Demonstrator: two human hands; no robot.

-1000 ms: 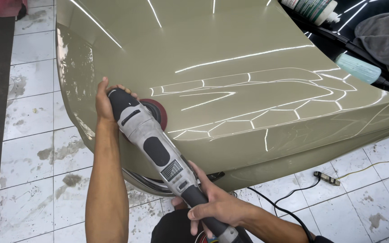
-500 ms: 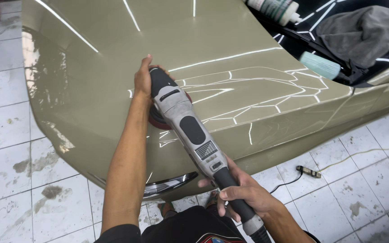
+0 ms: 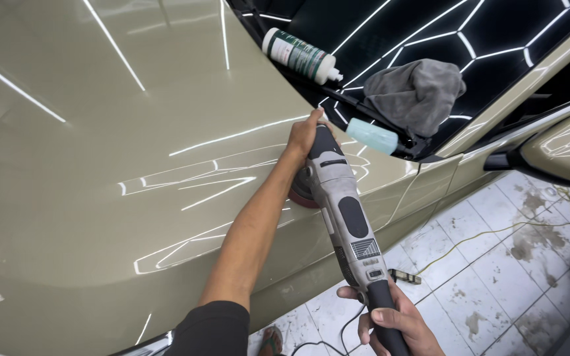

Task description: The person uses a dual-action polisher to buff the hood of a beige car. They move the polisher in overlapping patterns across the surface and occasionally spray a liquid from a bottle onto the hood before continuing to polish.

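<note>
Polisher (image 3: 344,211) now moved up-hood toward upper-right cloth (image 3: 417,92); left hand (image 3: 305,135) clamps head, right hand (image 3: 390,323) wraps handle, pad probably flat.

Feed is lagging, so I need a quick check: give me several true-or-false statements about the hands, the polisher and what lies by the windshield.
1. The left hand presses on the head of the polisher. True.
2. The right hand grips the polisher's rear handle. True.
3. The polisher's pad sits on the windshield. False: it sits on the olive hood.
4. A grey cloth lies at the base of the windshield. True.
5. The white bottle stands upright. False: it lies on its side.
6. The floor is carpeted. False: pale tiles.
</note>
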